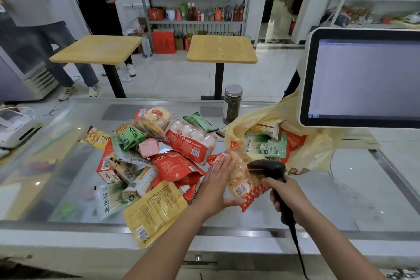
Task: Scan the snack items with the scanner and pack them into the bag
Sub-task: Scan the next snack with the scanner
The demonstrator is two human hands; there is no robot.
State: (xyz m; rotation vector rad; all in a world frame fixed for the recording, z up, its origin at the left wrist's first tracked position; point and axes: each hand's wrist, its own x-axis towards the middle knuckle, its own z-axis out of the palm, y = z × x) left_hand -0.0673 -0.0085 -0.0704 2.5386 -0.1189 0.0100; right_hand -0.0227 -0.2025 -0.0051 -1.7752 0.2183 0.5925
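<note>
while the left hand holds the red snack packet above the counter and the right hand grips the scanner, crinkled film over the barcode might spoil the read.

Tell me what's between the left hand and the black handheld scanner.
Head view: a clear snack packet with red dotted ends, barcode up, lies between the left hand and the black handheld scanner held by the right hand.

Glossy glass counter, matt black plastic scanner.
</note>
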